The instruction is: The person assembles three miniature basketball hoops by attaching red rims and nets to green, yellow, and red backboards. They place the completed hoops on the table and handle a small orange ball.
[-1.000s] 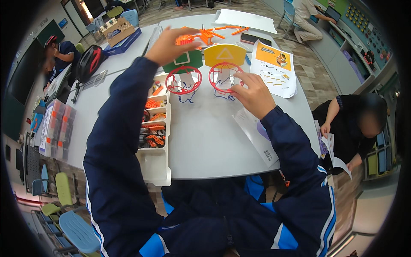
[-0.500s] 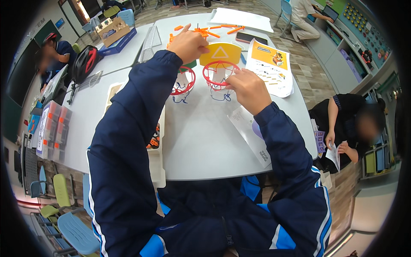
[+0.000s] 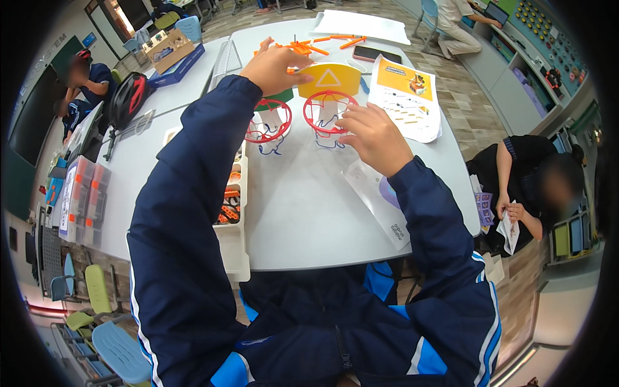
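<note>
Two small toy basketball hoops stand side by side on the table. The right one has a yellow backboard point(image 3: 334, 79) with a white triangle and a red rim point(image 3: 330, 131); the left one has a green backboard point(image 3: 281, 96) and its own red rim point(image 3: 268, 138). Blue net cords point(image 3: 330, 143) hang below both rims. My left hand point(image 3: 274, 68) is over the tops of the boards, fingers apart, its thumb by the yellow board's left edge; whether it touches is unclear. Just right of the yellow hoop's rim, my right hand point(image 3: 376, 137) is open, fingers loosely bent.
Orange building pieces point(image 3: 313, 46) lie behind the hoops. A phone point(image 3: 377, 55) and an instruction sheet point(image 3: 405, 97) are at the right, a white leaflet point(image 3: 377, 203) nearer. A parts tray point(image 3: 236, 248) sits under my left arm. A person point(image 3: 516, 193) holds paper at the right.
My right hand has let go of the yellow hoop's red rim and moved slightly right. My left hand has shifted a little left, its fingers spreading.
</note>
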A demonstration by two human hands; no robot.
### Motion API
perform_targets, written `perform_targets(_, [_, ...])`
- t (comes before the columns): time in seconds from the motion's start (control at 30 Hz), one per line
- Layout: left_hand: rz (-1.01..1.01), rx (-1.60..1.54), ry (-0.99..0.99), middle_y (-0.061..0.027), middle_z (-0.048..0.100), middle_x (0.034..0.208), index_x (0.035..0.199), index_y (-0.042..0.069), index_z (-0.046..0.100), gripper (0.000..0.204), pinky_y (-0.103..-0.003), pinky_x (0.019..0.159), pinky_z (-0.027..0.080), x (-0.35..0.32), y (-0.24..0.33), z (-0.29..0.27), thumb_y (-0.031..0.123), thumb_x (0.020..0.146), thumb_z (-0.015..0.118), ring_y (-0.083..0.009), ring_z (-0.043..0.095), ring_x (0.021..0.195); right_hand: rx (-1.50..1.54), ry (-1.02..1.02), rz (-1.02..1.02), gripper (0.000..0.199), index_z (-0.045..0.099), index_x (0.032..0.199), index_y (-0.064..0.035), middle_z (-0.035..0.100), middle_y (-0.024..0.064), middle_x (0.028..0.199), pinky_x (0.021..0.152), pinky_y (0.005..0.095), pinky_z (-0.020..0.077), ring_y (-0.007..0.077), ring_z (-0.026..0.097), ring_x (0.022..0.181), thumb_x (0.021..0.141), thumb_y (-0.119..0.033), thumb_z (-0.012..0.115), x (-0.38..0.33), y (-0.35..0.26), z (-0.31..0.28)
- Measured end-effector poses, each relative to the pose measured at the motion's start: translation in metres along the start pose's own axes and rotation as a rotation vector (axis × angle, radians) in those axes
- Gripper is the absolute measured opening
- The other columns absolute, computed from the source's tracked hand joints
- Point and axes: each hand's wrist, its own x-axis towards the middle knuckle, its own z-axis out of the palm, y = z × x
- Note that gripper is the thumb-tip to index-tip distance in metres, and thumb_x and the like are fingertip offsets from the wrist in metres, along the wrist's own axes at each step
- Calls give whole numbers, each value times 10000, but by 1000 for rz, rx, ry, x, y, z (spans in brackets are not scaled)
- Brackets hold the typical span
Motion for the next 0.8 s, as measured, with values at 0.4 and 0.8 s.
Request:
perform_targets(0.4, [77, -26, 243, -130, 591, 1381, 1326, 107, 610, 457, -550, 1175, 229, -117, 20, -102, 235, 901, 716, -302, 531, 1309, 90, 182, 355, 431, 652, 1205, -19, 623, 189, 1303, 970, 360, 485, 325, 604, 1210, 795, -44, 779, -74, -13, -136])
perform_targets(0.8, [-124, -471, -528, -212, 537, 1401, 1221, 7, 665, 368, -391, 930, 516, -240, 223, -66, 5, 854, 696, -325, 564, 1237, 320, 607, 1333, 246, 675, 1121, 8, 704, 46, 1015, 838, 254, 507, 113, 652, 901, 922, -134, 707, -440, 105, -174])
